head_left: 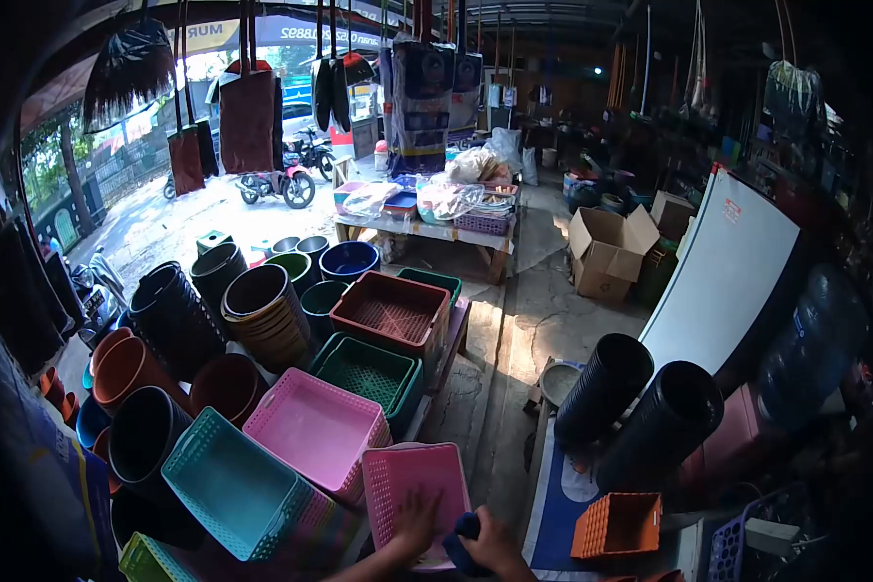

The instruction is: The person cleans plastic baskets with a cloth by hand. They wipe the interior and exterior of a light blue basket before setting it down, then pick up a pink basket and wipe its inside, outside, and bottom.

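Note:
A pink plastic basket [383,470] with perforated sides is at the bottom middle, its open side facing me. My left hand [419,519] reaches over it with fingers spread, against or just above its pink inner surface. My right hand [495,545] is closed on a dark blue cloth [468,529], bunched at the basket's right side. Left of these, another pink basket [315,427] tops a stack, beside a stack of teal and mixed-colour baskets [233,480]. The lower part of the held basket is partly hidden by my forearms.
Dark green baskets [367,373] and a red-brown crate [393,310] stand ahead. Stacked pots and buckets [262,315] crowd the left. On the right are black pot stacks [606,388], an orange basket stack [616,524], a white panel [723,262] and an open cardboard box [611,247].

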Available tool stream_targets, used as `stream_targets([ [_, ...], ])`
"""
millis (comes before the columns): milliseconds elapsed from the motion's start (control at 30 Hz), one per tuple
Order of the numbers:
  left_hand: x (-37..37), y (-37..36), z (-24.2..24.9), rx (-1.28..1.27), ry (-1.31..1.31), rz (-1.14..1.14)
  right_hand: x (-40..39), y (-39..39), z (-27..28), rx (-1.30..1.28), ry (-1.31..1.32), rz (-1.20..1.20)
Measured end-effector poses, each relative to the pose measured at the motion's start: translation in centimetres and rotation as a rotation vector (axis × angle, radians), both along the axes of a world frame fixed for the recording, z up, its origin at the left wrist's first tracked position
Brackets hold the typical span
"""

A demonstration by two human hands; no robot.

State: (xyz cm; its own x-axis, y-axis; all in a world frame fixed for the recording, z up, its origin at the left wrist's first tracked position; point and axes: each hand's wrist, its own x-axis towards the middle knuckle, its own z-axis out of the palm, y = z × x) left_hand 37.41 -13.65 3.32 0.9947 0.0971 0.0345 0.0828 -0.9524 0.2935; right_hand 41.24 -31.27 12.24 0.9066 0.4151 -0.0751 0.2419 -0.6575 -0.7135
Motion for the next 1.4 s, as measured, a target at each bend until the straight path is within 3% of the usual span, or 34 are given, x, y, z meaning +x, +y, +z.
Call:
stream_targets([
  [200,1.2,2.5,-0.9,-0.029,-0.144,0.04,-0.9,0.7,1.1,0.015,-0.038,0.047],
  [300,1.4,2.9,0.3,-0.079,-0.061,0.073,-1.1,0.6,1.2,0.006,-0.002,0.024],
  [367,1.6,3.0,0.4,-0.217,0.152,0.12,-1.4,0.5,1.1,0.032,0.019,0.0],
  [500,0.6,2.6,0.4,-0.195,0.144,0.105,-1.9,0.3,0.3,0.04,-0.001,-0.009],
  [567,0.0,2.4,0.5,-0.028,-0.025,0.068,-2.0,0.2,0.2,0.042,0.008,-0.017],
  [700,-0.2,3.0,-1.9,-0.076,0.074,0.02,-2.7,0.2,0.4,0.021,0.032,-0.036],
  [833,-2.4,2.0,6.7,-0.513,0.184,0.055,-3.0,0.5,0.0,-0.001,0.05,-0.044],
  [900,-3.6,2.3,8.3,-0.674,0.186,0.11,-3.0,0.8,-0.2,-0.005,0.064,-0.007],
  [967,-5.6,3.0,7.8,-0.729,-0.18,0.12,-2.8,1.2,-0.1,0.041,0.067,0.044],
  [1100,-12.3,5.1,7.9,-1.338,-0.233,0.421,-2.6,2.3,0.7,-0.003,0.081,0.136],
  [1200,-18.5,5.6,5.8,-1.391,-0.4,0.77,-2.8,3.1,0.3,0.001,0.181,0.226],
  [1233,-20.5,5.8,5.1,-1.336,-0.268,1.014,-3.1,3.4,0.2,0.016,0.205,0.243],
  [1300,-25.3,6.7,-0.9,-1.365,-0.529,1.005,-3.6,3.8,-0.7,-0.013,0.225,0.289],
  [1333,-26.4,6.7,-0.9,-1.353,-0.529,1.047,-4.0,4.2,-0.7,-0.015,0.258,0.306],
  [1400,-28.0,7.2,-1.0,-1.622,-0.882,1.299,-5.0,4.9,-1.0,-0.03,0.315,0.342],
])
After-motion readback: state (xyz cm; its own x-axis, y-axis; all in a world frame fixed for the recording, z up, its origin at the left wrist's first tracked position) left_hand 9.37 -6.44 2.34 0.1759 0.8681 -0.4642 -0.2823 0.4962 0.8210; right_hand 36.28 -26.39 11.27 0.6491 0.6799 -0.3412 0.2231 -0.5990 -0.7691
